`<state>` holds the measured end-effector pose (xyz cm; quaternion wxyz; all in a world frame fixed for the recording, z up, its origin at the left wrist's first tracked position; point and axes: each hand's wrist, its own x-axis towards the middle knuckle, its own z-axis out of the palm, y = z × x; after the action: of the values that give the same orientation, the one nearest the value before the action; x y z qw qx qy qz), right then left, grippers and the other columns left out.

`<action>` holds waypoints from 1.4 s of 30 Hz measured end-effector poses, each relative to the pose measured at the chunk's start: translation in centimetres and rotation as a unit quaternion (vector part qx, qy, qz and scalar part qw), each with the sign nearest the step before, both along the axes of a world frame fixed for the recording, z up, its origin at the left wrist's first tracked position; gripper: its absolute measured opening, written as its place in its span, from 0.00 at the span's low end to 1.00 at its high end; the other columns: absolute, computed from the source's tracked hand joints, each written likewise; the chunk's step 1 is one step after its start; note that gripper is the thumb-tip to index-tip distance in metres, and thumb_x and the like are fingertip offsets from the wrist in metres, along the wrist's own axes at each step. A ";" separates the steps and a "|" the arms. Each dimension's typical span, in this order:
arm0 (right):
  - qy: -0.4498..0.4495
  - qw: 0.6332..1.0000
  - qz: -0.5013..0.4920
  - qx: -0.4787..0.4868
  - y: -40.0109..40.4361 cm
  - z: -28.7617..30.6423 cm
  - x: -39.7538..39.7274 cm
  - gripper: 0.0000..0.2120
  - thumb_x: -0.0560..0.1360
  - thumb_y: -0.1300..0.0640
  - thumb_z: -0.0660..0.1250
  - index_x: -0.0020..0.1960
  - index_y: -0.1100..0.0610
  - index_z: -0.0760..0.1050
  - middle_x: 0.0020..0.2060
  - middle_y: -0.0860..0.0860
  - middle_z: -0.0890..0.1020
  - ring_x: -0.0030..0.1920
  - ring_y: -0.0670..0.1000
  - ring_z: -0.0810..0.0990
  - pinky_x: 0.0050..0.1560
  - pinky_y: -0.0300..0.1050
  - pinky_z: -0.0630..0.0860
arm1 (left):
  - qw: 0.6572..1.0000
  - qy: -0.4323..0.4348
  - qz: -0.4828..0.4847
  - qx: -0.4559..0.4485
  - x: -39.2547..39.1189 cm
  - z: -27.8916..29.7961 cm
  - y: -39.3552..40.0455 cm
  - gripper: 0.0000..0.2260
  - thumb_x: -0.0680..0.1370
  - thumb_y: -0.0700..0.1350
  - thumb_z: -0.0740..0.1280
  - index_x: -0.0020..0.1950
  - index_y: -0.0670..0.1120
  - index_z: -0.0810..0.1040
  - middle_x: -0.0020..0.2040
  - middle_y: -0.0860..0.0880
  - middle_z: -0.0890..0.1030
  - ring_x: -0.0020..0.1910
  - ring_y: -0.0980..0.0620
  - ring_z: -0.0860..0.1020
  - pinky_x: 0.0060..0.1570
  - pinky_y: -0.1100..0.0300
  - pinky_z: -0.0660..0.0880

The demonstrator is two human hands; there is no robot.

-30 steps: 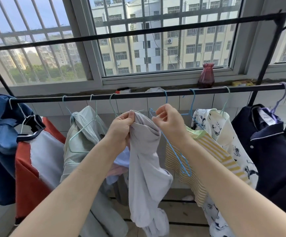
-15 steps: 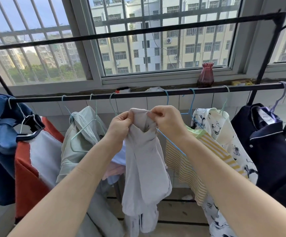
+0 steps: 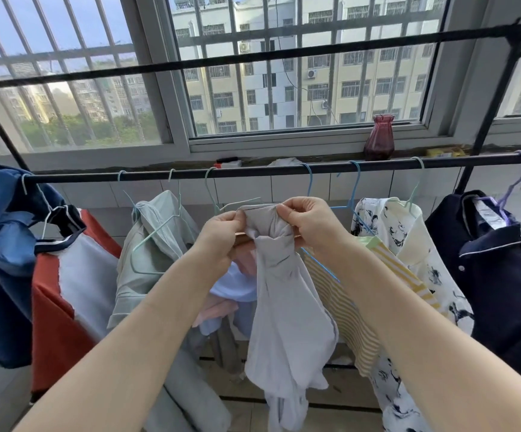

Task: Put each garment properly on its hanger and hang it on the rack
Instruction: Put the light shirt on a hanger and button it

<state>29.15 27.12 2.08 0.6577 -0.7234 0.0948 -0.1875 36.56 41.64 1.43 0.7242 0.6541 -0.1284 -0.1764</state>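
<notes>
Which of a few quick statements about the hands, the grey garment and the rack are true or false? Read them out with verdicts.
1. Both hands grip the grey garment. True: left hand, right hand.
2. The dark red vase hangs on the rack bar. False: it stands on the windowsill.
3. The navy shirt hangs at the rack's right end. True.
4. The right hand is empty. False: it pinches the garment.
</notes>
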 end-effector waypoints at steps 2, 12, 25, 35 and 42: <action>0.006 0.999 -0.019 -0.051 -0.3 -0.4 0.1 0.12 0.78 0.60 0.67 0.36 0.55 0.77 0.29 0.51 0.76 0.28 0.48 0.71 0.28 0.39 0.72 | 0.995 0.086 -0.006 -0.051 0.1 0.3 0.2 0.12 0.84 0.41 0.57 0.47 0.39 0.78 0.39 0.41 0.80 0.38 0.46 0.80 0.36 0.54 0.82; 0.010 0.965 -0.046 -0.259 -1.0 -1.1 -0.5 0.06 0.73 0.60 0.72 0.44 0.52 0.76 0.40 0.51 0.79 0.38 0.48 0.77 0.40 0.40 0.75 | 0.999 0.021 -0.004 -0.026 -0.5 -0.1 -0.9 0.14 0.84 0.42 0.58 0.42 0.42 0.76 0.35 0.43 0.77 0.33 0.48 0.75 0.38 0.56 0.74; -0.049 0.976 -0.004 -0.211 -0.1 -1.1 -0.4 0.12 0.75 0.62 0.69 0.33 0.58 0.79 0.24 0.43 0.75 0.27 0.40 0.69 0.32 0.36 0.66 | 0.999 -0.046 -0.010 0.000 0.0 -0.3 -0.4 0.13 0.84 0.44 0.59 0.41 0.45 0.76 0.34 0.46 0.75 0.31 0.51 0.71 0.33 0.59 0.70; -0.023 0.975 -0.011 -0.220 0.6 -0.6 -0.3 0.08 0.74 0.62 0.70 0.37 0.59 0.78 0.25 0.42 0.75 0.25 0.39 0.70 0.31 0.30 0.65 | 0.996 -0.087 -0.027 0.010 0.3 -0.9 0.1 0.14 0.84 0.42 0.59 0.41 0.43 0.76 0.30 0.50 0.77 0.27 0.57 0.74 0.29 0.66 0.73; -0.009 0.957 -0.002 -0.289 0.5 -0.3 -0.3 0.07 0.76 0.60 0.69 0.40 0.55 0.77 0.30 0.44 0.77 0.28 0.39 0.72 0.33 0.30 0.67 | 0.995 -0.095 -0.012 0.012 0.5 -1.1 0.4 0.13 0.84 0.43 0.59 0.42 0.43 0.75 0.38 0.44 0.73 0.35 0.51 0.71 0.36 0.59 0.70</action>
<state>28.84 27.64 1.77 0.4214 -0.8805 0.0316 -0.2149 37.07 42.02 0.29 0.6985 0.6750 -0.2026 -0.1240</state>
